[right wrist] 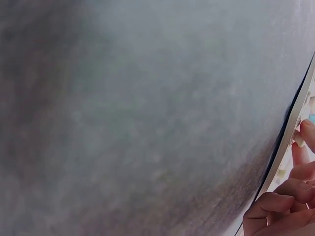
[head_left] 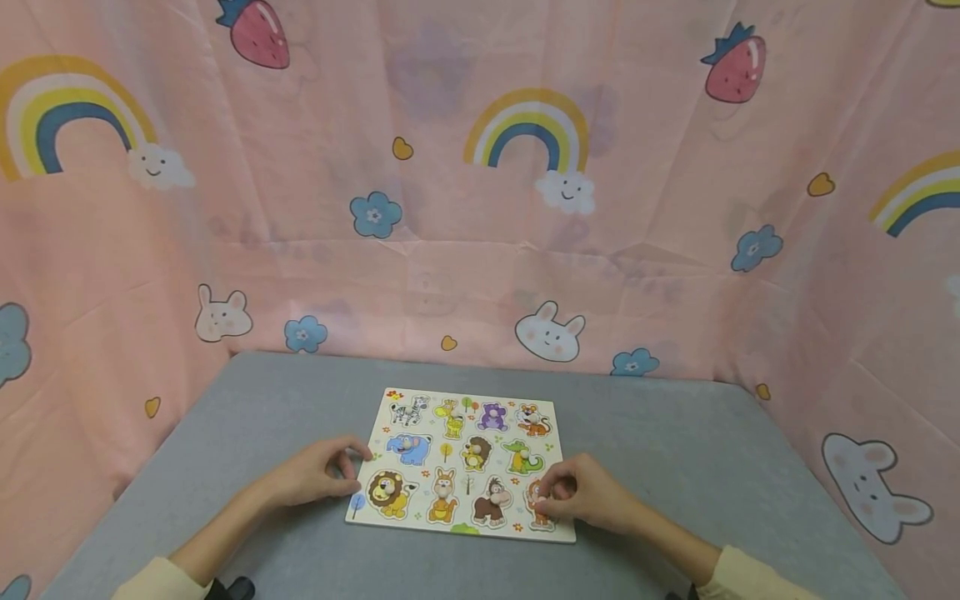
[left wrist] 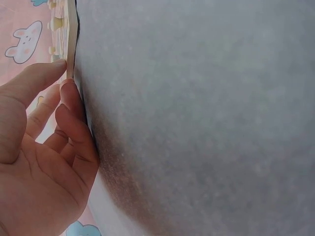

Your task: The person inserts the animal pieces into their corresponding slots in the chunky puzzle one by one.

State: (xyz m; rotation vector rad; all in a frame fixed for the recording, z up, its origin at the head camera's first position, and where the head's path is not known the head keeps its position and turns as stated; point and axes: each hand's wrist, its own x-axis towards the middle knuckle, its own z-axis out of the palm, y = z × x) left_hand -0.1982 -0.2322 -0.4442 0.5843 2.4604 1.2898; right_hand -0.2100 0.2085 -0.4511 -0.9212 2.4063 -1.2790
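- I see the left hand lower left of centre in the head view, resting on the grey table. Fingers curled, thumb and fingertips against the left edge of the puzzle board.
- Left wrist view confirms: thumb on top of the board's edge, fingertips under and beside it, upper left of that frame. Light pinch on the edge.
- Board lies flat, centre bottom of the head view, animal pieces seated in rows: lion, elephant, zebra on its left side.
- Right hand sits on the board's lower right corner, fingers curled together around the small peg of the corner piece. That piece is mostly hidden; I can't tell which animal.
- Right wrist view, far right edge: fingertips closed on a pale peg above the board.
- Pink cartoon curtain fills the upper frame behind the table.
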